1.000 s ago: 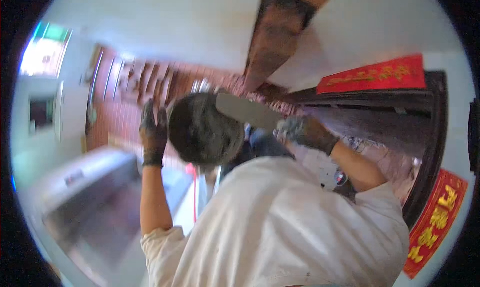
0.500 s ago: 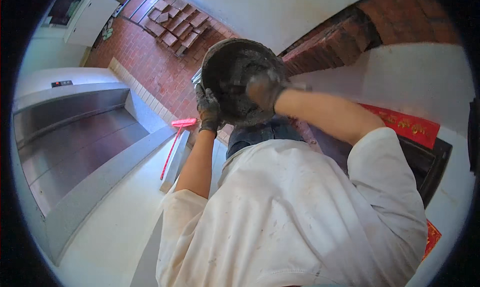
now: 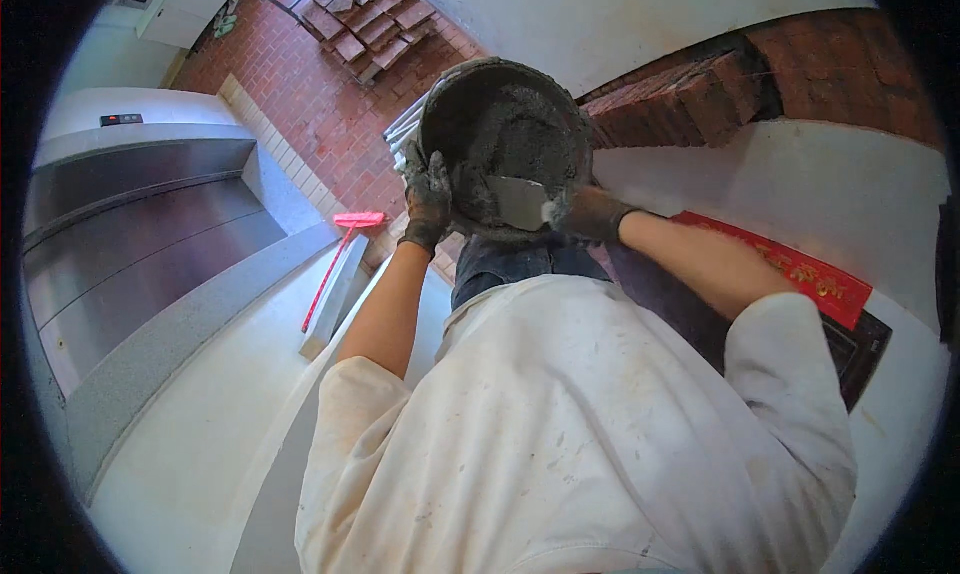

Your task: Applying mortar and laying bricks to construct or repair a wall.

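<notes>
A round black bucket (image 3: 440,124) is held up in front of my body, its mouth tilted toward me. Wet grey mortar (image 3: 530,139) coats its inside. My left hand (image 3: 428,202), in a dark, dirty glove, grips the bucket's left rim, with its fingers pointing away from me. In my right hand (image 3: 592,215), also gloved, is a trowel with a flat metal blade (image 3: 520,202). That blade lies inside the bucket against the mortar, near the side closest to me. The fingers of my right hand are closed around the handle, most of which they hide.
Red bricks (image 3: 375,29) are stacked on the paved floor ahead. A ledge of bricks (image 3: 690,104) runs along the wall at right, above a red banner (image 3: 800,274). To my left are a metal elevator door (image 3: 160,264) and a pink long-handled floor brush (image 3: 358,220).
My right hand has moved from inside the bucket toward its right, nearer rim, and the trowel blade now shows clearly. The bucket sits slightly farther right in view; my left hand still grips it.
</notes>
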